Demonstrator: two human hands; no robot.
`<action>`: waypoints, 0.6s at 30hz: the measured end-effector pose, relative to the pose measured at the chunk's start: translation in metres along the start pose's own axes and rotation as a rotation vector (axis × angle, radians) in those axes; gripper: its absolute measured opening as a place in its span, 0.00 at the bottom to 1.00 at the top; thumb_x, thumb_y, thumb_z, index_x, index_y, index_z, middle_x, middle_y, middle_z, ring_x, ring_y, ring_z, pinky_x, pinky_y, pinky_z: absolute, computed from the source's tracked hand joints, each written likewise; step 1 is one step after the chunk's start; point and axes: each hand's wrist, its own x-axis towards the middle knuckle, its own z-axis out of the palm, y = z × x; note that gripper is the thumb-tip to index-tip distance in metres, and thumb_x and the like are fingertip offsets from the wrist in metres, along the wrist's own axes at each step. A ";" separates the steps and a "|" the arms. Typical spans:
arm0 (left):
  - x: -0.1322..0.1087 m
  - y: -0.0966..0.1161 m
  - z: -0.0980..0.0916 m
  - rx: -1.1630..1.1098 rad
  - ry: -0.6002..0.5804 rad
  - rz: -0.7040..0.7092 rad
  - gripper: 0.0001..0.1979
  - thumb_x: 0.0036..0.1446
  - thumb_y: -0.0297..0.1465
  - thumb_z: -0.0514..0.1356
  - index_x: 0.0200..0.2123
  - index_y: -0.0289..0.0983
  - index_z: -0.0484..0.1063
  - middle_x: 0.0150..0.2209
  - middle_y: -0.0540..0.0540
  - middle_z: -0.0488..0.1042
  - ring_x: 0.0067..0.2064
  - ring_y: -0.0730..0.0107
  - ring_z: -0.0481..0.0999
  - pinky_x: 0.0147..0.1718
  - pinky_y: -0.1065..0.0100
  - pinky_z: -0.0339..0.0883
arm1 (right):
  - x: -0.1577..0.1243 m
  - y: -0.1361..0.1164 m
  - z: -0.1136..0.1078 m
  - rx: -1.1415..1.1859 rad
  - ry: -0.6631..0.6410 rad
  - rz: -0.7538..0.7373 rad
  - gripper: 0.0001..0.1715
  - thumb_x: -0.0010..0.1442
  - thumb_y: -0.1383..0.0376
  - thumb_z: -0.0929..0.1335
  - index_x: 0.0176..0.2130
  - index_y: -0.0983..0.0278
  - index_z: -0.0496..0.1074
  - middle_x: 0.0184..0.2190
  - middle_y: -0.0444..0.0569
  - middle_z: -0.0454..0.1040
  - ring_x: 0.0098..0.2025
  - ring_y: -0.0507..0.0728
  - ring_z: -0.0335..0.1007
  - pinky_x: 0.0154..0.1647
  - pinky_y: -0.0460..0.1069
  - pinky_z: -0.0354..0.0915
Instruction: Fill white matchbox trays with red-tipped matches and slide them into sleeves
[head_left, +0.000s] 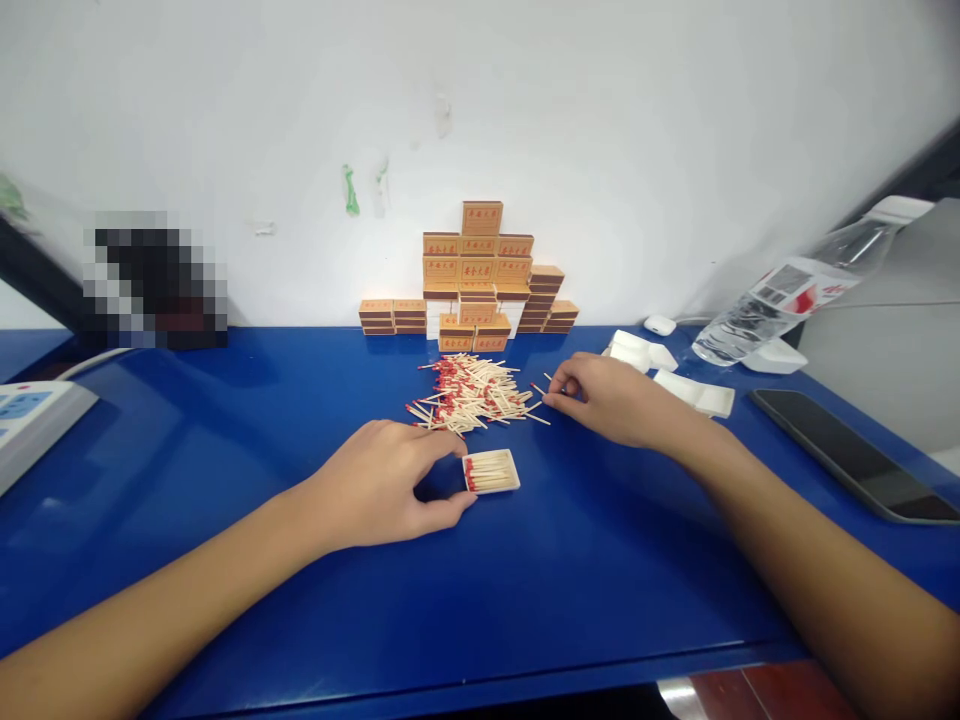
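My left hand (390,478) grips a small white matchbox tray (514,470) by its left end, thumb and forefinger on opposite sides. Several matches (491,468) lie side by side in the tray, red heads to the left. Just behind it spreads a loose pile of red-headed matches (480,392). To the right of the pile, my right hand (592,392) is closed in a pinch, with a match (538,388) sticking out from its fingertips, red head to the left. The fingers partly hide how many matches are held.
Matchboxes (478,270) stand stacked against the wall behind the pile. Empty white trays (694,392), a tilted plastic bottle (795,285), a small white case (660,325) and a phone (855,452) are on the right. A white device (45,420) sits at the left of the blue table (480,600).
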 end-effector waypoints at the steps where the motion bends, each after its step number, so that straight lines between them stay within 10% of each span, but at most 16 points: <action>1: 0.000 0.000 0.000 0.004 0.006 -0.002 0.15 0.62 0.40 0.64 0.47 0.39 0.80 0.21 0.55 0.70 0.22 0.73 0.70 0.26 0.70 0.59 | 0.000 -0.001 0.003 -0.005 0.000 0.002 0.10 0.67 0.62 0.68 0.35 0.63 0.76 0.35 0.52 0.78 0.33 0.57 0.71 0.33 0.52 0.62; 18: 0.001 -0.001 0.003 0.041 0.038 -0.035 0.12 0.63 0.39 0.64 0.44 0.38 0.79 0.21 0.56 0.67 0.22 0.73 0.67 0.25 0.69 0.56 | -0.038 -0.075 -0.002 0.167 -0.105 -0.412 0.06 0.74 0.67 0.65 0.42 0.64 0.71 0.44 0.51 0.74 0.37 0.56 0.71 0.37 0.51 0.63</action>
